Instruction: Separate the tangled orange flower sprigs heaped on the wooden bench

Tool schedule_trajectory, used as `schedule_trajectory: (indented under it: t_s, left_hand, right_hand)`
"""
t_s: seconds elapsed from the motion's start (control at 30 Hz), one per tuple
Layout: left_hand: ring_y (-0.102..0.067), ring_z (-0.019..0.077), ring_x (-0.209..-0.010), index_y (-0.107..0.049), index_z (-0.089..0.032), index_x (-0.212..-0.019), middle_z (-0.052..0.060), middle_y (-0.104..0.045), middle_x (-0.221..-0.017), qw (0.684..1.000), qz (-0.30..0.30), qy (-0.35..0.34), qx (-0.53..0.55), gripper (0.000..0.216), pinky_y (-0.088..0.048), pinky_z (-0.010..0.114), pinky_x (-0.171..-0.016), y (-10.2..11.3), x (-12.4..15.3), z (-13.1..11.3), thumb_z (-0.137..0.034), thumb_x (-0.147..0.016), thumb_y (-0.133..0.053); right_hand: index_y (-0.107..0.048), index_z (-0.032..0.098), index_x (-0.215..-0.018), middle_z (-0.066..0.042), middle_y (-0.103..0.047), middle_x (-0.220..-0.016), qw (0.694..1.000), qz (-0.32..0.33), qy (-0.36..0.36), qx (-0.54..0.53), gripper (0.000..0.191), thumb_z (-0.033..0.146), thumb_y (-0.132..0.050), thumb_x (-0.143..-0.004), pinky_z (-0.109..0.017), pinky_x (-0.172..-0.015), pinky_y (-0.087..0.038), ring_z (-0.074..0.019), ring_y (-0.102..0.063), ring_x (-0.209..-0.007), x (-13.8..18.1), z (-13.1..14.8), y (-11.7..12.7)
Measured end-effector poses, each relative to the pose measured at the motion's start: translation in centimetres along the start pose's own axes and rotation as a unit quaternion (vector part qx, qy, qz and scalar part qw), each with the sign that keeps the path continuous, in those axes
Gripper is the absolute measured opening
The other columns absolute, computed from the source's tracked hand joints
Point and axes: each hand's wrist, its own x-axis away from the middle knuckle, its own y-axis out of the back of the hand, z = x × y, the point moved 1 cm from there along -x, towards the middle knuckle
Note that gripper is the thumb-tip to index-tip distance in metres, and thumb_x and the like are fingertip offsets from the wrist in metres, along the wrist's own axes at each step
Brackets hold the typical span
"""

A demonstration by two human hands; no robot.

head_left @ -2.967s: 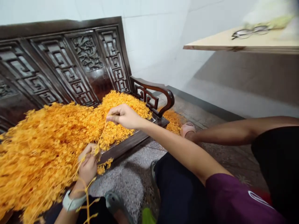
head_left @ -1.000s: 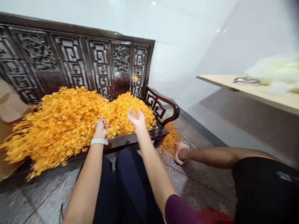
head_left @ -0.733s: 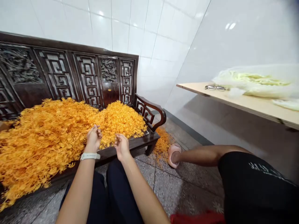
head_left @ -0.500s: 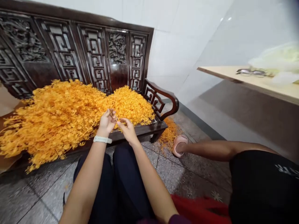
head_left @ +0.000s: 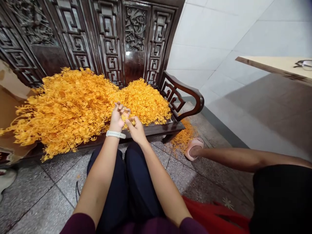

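A big heap of orange plastic sprigs (head_left: 68,104) covers the seat of a dark carved wooden bench (head_left: 136,39). My left hand (head_left: 117,114), with a white band at the wrist, is closed on a small orange sprig piece (head_left: 124,117) just in front of the heap. My right hand (head_left: 136,128) meets it from the right, its fingers pinched on the same piece. Both hands hover over the bench's front edge, above my dark trousers.
A smaller mound of orange bits (head_left: 146,100) lies at the bench's right end and more are spilled on the floor (head_left: 182,136). Another person's leg with a pink slipper (head_left: 193,148) stretches in from the right. A cardboard box (head_left: 7,107) stands left; a wooden tabletop (head_left: 275,65) with glasses, right.
My right hand drew back from the mound and came together with my left hand on a small sprig piece. The view has tilted down and closer to the bench.
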Motion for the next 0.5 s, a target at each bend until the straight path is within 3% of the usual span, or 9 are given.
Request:
schedule_trajectory:
  t_s: [0.07, 0.17, 0.3, 0.37, 0.5]
  left_hand:
    - [-0.030, 0.0063, -0.045, -0.055, -0.019, -0.079, -0.009, -0.034, -0.055, 0.999, -0.022, 0.008, 0.037, 0.025, -0.047, 0.021, -0.063, 0.4, -0.4, -0.2, -0.017, -0.104, -0.059]
    - [-0.025, 0.0069, -0.043, -0.049, -0.019, -0.075, -0.009, -0.026, -0.053, 0.996, -0.065, 0.021, 0.061, 0.032, -0.038, 0.016, -0.054, 0.8, -0.7, -0.4, -0.007, -0.105, -0.046]
    - [-0.019, 0.0080, -0.042, -0.043, -0.019, -0.072, -0.009, -0.021, -0.053, 0.994, -0.099, 0.016, 0.046, 0.037, -0.025, 0.016, -0.045, 0.8, -0.7, 0.5, -0.001, -0.103, -0.034]
    - [-0.020, 0.0080, -0.042, -0.043, -0.019, -0.072, -0.009, -0.022, -0.054, 0.993, -0.110, 0.009, 0.040, 0.035, -0.024, 0.017, -0.045, 0.9, -0.8, 1.3, 0.000, -0.101, -0.035]
    - [-0.022, 0.0076, -0.042, -0.041, -0.020, -0.072, -0.008, -0.025, -0.056, 0.988, -0.145, -0.015, 0.042, 0.032, -0.025, 0.018, -0.045, 2.2, -2.0, 1.4, 0.002, -0.095, -0.039]
  right_hand:
    - [-0.053, 0.022, -0.085, 0.004, -0.050, -0.068, 1.000, -0.007, 0.004, 0.021, 0.037, 0.055, -0.054, -0.100, -0.026, -0.063, -0.036, -0.0136, -0.045, -0.062, 0.2, -0.5, -0.2]
    - [-0.050, 0.021, -0.078, 0.003, -0.050, -0.068, 0.997, -0.036, 0.024, 0.059, 0.041, 0.054, -0.049, -0.103, -0.027, -0.065, -0.034, -0.0135, -0.046, -0.064, 1.1, -0.9, 0.1]
    - [-0.050, 0.020, -0.078, 0.003, -0.050, -0.066, 0.979, -0.156, 0.040, 0.125, 0.041, 0.052, -0.047, -0.104, -0.028, -0.065, -0.032, -0.0141, -0.045, -0.063, 2.0, -0.9, 0.8]
    - [-0.049, 0.020, -0.076, 0.003, -0.048, -0.063, 0.967, -0.204, 0.047, 0.146, 0.041, 0.051, -0.048, -0.104, -0.029, -0.063, -0.031, -0.0139, -0.043, -0.061, 2.3, -0.8, 0.8]
    - [-0.050, 0.020, -0.078, 0.004, -0.048, -0.061, 0.954, -0.236, 0.097, 0.157, 0.038, 0.047, -0.052, -0.104, -0.028, -0.060, -0.031, -0.0128, -0.044, -0.056, 3.1, 0.0, 0.1]
